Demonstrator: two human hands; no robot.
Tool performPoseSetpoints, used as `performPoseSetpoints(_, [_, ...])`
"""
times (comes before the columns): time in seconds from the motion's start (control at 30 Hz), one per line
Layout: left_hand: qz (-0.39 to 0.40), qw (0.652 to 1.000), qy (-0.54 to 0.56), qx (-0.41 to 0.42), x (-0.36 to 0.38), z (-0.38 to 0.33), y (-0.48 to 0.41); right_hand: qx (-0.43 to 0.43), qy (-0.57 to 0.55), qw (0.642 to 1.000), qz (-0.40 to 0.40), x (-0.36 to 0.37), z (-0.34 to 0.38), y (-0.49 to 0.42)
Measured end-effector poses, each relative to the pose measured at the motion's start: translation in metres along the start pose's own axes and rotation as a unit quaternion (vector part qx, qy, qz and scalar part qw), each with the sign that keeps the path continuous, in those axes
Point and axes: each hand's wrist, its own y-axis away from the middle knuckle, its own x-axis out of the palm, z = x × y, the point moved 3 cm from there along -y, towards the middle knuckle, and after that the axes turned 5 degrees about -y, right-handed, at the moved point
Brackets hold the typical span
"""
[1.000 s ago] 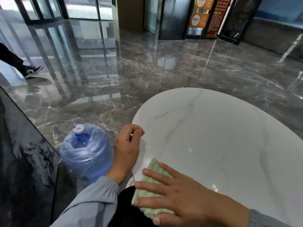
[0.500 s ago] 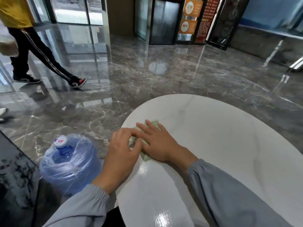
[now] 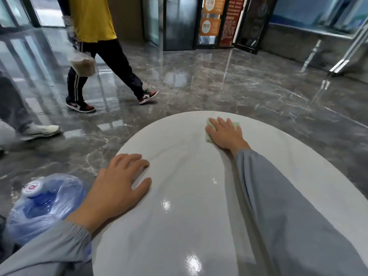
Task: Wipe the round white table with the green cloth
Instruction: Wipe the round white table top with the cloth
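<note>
At the table's (image 3: 179,226) far edge, right hand (image 3: 226,134) now presses, seemingly flat, green cloth (image 3: 208,136)

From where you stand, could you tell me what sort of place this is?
Probably a building lobby: polished marble floor, glass doors with orange posters, and a passer-by crossing.

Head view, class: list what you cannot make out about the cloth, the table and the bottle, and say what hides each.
- Cloth: mostly under the right hand; only its green edges show.
- Table: near and right edges cut off by the frame; part lies under the right sleeve.
- Bottle: label on its cap too small to read; its side sits behind the left hand and sleeve.
</note>
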Motion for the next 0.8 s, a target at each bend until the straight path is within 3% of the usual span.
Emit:
performPoseSetpoints(0.27, [0.002, 1.0, -0.007, 0.004, 0.0, -0.004, -0.001, 0.17, 0.002, 0.985, -0.033, -0.05, -0.184, 0.053])
performPoseSetpoints(0.4, [-0.014, 1.0, -0.019, 0.009, 0.002, -0.004, 0.0, 0.207, -0.002, 0.977, -0.046, -0.063, -0.228, 0.062])
performPoseSetpoints(0.6, [-0.024, 0.999, -0.032, 0.014, 0.007, -0.001, -0.002, 0.218, -0.017, 0.975, -0.044, -0.067, -0.214, 0.028])
performPoseSetpoints(0.8, [-0.025, 0.999, -0.03, 0.019, 0.011, 0.003, -0.003, 0.107, -0.01, 0.994, 0.0, -0.048, -0.111, -0.05])
